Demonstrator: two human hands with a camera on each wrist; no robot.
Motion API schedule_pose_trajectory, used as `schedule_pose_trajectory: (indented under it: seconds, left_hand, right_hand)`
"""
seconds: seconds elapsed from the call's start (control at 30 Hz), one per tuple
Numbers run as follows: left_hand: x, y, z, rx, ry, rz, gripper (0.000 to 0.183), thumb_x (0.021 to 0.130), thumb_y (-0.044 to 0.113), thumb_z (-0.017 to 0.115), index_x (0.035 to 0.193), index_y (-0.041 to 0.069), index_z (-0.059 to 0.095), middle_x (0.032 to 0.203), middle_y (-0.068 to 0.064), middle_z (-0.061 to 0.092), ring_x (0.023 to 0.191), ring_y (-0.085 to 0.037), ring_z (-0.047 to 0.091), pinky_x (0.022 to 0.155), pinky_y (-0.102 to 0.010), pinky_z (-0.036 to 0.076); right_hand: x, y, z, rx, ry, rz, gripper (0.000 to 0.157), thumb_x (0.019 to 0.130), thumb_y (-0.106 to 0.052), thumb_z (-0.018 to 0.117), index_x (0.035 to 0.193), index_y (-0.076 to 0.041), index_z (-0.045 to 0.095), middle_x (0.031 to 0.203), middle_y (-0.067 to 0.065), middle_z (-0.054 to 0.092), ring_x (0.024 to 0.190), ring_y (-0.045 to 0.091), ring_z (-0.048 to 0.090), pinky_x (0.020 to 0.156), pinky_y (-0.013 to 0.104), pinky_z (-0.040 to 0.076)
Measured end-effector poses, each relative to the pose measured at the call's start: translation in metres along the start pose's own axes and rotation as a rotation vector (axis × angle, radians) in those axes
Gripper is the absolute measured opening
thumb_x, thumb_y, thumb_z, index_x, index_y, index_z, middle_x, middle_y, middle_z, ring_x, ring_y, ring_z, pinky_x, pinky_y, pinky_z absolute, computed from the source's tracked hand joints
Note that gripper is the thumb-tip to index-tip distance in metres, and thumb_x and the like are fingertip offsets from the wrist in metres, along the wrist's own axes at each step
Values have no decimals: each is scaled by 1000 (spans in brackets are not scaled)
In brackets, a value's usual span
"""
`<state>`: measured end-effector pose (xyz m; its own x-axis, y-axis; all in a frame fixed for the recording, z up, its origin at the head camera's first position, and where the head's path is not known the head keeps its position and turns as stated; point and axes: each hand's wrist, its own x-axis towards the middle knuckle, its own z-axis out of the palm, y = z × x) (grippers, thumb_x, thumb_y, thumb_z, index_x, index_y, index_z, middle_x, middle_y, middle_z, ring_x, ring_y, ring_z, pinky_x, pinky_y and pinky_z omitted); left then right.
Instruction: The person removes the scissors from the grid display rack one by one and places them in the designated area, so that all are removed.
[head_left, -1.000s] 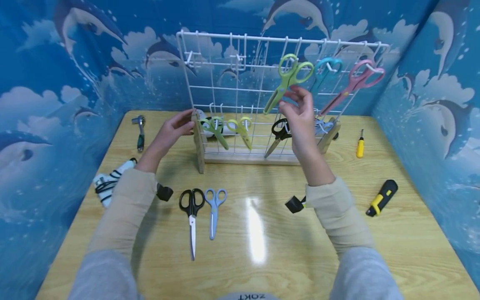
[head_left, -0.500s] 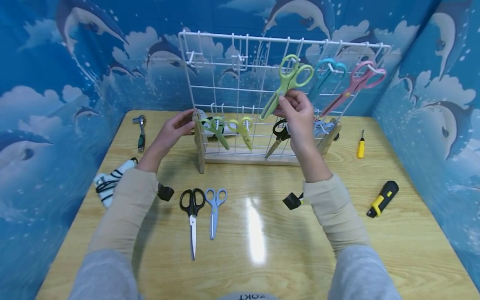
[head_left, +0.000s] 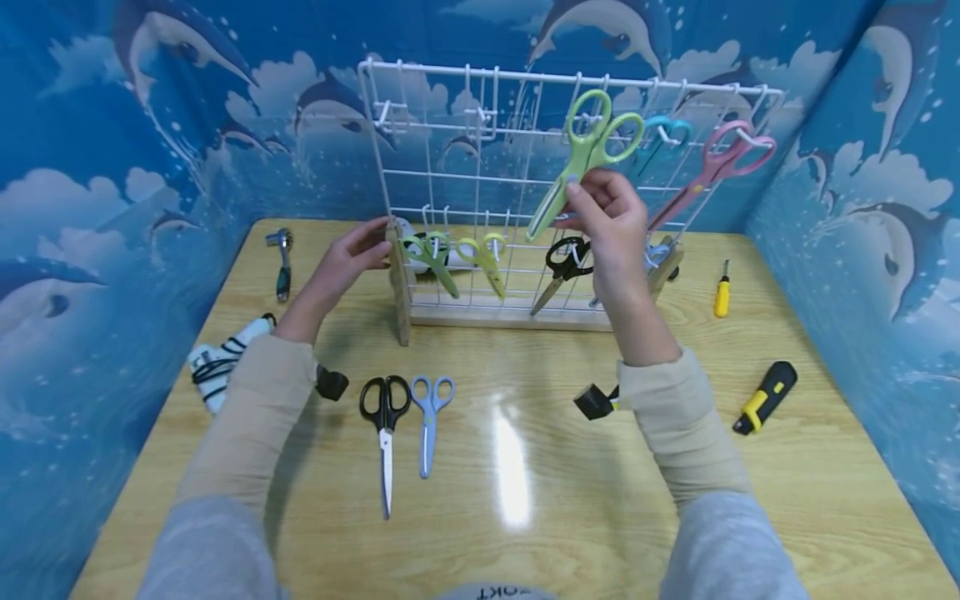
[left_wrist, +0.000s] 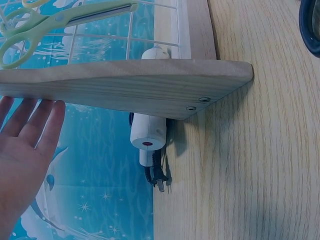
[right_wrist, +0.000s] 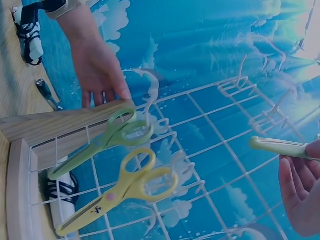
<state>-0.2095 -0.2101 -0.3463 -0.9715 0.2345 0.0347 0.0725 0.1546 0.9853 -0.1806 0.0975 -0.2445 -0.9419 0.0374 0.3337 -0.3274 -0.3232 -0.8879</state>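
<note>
While blue walls [head_left: 787, 29] rise, the table [head_left: 570, 500] bears scissors [head_left: 386, 437].

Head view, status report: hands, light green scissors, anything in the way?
Right hand pinches light green scissors near the pivot. Left hand touches wooden side panel. Possible obstacle: teal scissors hanging alongside, partly hidden.

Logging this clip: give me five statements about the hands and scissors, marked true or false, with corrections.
1. The right hand holds green scissors. True.
2. The pink scissors hang on the rack. True.
3. The left hand holds the pink scissors. False: the left hand touches the rack's wooden side.
4. On the table, blue scissors lie beside black scissors. True.
5. The yellow scissors lie on the table. False: the yellow scissors hang on the rack.
</note>
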Motion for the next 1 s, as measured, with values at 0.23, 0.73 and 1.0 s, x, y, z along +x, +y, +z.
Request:
schedule_pose_trajectory:
  seconds: [0.23, 0.73, 1.0]
  left_hand:
    - [0, 0, 1, 9, 5, 6, 55, 84, 33, 51, 132, 18, 30, 128, -12, 38, 110, -20, 42, 90, -45, 37]
    - [1, -1, -1, 0, -2, 3, 54, 84, 30, 50, 132, 18, 30, 128, -11, 38, 110, -19, 42, 90, -43, 38]
    - [-1, 2, 1, -14, -5, 7, 53, 85, 29, 50, 132, 17, 30, 128, -12, 38, 109, -19, 43, 91, -45, 37]
  right_hand:
    - [-16, -12, 0, 40, -43, -51, 14, 77, -1, 60, 90, 2, 55, 81, 10, 59, 66, 17, 56, 58, 25, 51]
    - [-67, 76, -49, -166, -265, 157, 26, 78, -11, 61, 97, 5, 54, 87, 15, 59, 70, 20, 57, 65, 30, 52]
    - [-104, 118, -53, -314, -327, 435, 26, 80, -12, 58, 99, 4, 53, 90, 16, 60, 70, 23, 58, 64, 34, 52]
